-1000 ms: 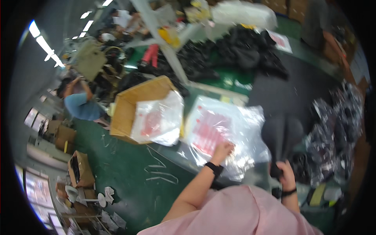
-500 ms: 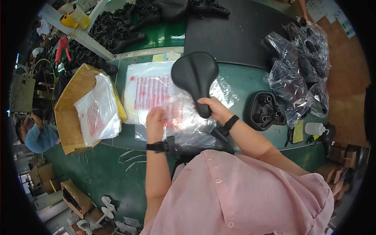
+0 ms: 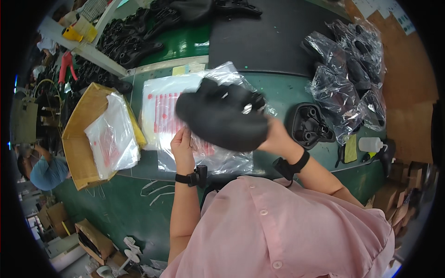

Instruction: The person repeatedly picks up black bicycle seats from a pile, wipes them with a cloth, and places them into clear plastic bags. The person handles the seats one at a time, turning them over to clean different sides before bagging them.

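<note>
Bench: green-topped work bench [image 3: 273, 88], a flat black mat [image 3: 259, 41] toward its far edge. Floor: green [image 3: 139, 217]. Room: a co-worker in a blue shirt [image 3: 48, 173] off the bench's left end.

In hand: one black padded bicycle saddle [image 3: 222, 120], tilted and blurred, above the near edge of the bench. My right hand [image 3: 278, 136] is closed round its right end. My left hand [image 3: 181, 142] is just beside it, fingertips drawn together over clear plastic bags [image 3: 160, 106]; whether they pinch film, I cannot tell. The saddle hides part of these bags.

Around: open brown cardboard box [image 3: 76, 139] of more bags at the bench's left end; second black saddle [image 3: 309, 125], underside up, right of my right hand; film-wrapped saddles [image 3: 340, 92] and a white plastic bottle [image 3: 371, 144] toward the right edge; loose black saddles [image 3: 134, 46] beyond the far left corner.

Markings: red printing on the bags, too small to read.
</note>
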A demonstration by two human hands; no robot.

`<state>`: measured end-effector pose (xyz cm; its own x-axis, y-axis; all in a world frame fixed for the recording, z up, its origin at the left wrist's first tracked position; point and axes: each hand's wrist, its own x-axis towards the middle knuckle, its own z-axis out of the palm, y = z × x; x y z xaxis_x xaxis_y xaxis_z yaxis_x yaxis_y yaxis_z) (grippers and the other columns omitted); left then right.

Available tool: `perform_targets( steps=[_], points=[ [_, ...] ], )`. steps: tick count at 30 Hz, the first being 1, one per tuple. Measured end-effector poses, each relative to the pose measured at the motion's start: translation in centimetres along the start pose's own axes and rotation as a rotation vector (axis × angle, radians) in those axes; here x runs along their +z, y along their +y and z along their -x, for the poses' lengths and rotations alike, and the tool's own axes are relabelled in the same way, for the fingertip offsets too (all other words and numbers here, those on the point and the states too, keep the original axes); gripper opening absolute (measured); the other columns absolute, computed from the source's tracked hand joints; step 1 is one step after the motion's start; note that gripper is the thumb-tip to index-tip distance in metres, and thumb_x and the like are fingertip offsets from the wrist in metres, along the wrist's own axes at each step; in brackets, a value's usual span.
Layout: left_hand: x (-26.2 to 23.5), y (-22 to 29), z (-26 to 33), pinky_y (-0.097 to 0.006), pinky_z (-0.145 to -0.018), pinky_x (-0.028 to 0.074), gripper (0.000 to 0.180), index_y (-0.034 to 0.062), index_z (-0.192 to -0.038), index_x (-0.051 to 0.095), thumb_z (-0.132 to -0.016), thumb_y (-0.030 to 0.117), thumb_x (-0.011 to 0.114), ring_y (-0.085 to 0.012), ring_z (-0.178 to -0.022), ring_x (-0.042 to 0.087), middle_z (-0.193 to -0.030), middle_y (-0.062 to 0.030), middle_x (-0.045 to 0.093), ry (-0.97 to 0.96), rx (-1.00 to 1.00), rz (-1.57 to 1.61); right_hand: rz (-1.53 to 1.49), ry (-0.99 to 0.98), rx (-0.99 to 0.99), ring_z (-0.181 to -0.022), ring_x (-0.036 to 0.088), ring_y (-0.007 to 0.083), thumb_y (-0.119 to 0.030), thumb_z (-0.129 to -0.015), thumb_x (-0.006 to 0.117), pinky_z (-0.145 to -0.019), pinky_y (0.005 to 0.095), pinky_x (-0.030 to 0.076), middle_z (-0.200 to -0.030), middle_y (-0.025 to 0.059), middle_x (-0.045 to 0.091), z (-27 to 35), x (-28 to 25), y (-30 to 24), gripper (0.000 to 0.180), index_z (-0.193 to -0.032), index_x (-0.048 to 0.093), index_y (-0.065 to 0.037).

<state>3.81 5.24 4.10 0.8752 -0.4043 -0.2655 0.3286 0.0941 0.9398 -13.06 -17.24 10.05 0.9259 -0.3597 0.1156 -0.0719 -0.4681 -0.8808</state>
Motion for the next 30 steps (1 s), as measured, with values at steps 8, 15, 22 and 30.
perform_targets(
  steps=[8,15,22,30],
  points=[
    [-4.5,-2.7,-2.3,-0.032,-0.075,0.055,0.026,-0.0034,-0.115,0.06,-0.096,0.014,0.054,-0.0182,-0.085,0.065,-0.098,-0.0094,0.067,0.133,-0.004,0.241,0.328,-0.382,0.232,-0.08,0.064,0.0384,-0.02,-0.061,0.073,-0.072,0.0452,0.05,-0.079,0.0218,0.064,0.1,5.5,2.8,0.04,-0.092,0.059,0.002],
    [2.9,7.6,1.5,-0.029,-0.056,0.048,0.013,0.0052,-0.096,0.072,-0.086,0.007,0.064,-0.0157,-0.063,0.064,-0.069,-0.0049,0.066,-0.296,0.592,-0.777,0.259,-0.518,0.362,-0.079,0.065,0.039,-0.023,-0.062,0.073,-0.07,0.0425,0.051,-0.08,0.0253,0.064,-2.8,5.3,-0.1,0.039,-0.087,0.062,0.004],
    [-0.2,6.8,2.9,-0.034,-0.048,0.042,0.02,0.0097,-0.097,0.072,-0.079,0.004,0.066,-0.0231,-0.051,0.056,-0.065,-0.0078,0.062,-0.557,0.683,-1.074,-1.022,-0.468,0.813,-0.072,0.064,0.0194,-0.021,-0.073,0.074,-0.065,0.031,0.052,-0.088,0.0125,0.067,-0.4,3.7,1.4,0.043,-0.103,0.062,0.009],
    [11.0,6.3,6.9,-0.034,-0.056,0.049,0.036,0.006,-0.115,0.066,-0.079,0.006,0.066,-0.0263,-0.061,0.061,-0.075,-0.0096,0.064,-1.144,0.605,-0.485,-0.604,0.029,0.601,-0.08,0.056,0.0179,-0.035,-0.077,0.072,-0.075,0.0295,0.047,-0.088,0.0104,0.061,-2.0,4.2,3.5,0.059,-0.114,0.054,0.008]
  ],
)
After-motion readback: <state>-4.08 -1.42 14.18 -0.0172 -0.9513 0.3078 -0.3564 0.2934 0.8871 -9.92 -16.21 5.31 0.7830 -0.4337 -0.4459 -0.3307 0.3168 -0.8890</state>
